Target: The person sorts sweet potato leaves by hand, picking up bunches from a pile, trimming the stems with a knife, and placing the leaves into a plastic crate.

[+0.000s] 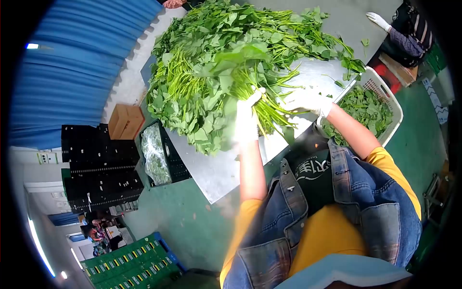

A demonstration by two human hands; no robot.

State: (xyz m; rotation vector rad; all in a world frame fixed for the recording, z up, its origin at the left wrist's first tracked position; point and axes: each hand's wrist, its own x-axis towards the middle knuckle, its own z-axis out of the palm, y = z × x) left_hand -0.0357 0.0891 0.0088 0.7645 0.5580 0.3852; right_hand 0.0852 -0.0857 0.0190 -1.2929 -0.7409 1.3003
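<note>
My left hand [247, 115], in a white glove, is closed round a bunch of leafy green stems [269, 115], its leaves pointing away from me and the cut ends towards me. Beside it on the right, my right hand [308, 102], also gloved, touches the stem ends with its fingers partly bent; whether it grips any stem is not clear. Behind both hands a big heap of leafy greens [192, 82] covers much of the metal table [211, 176].
At the right stands a white basket [395, 108] with greens inside. A co-worker's gloved hand [379, 21] rests at the table's far right. Left of the table are a crate with a plastic-wrapped bundle [155, 156], a cardboard box [126, 122] and stacked black crates [98, 149].
</note>
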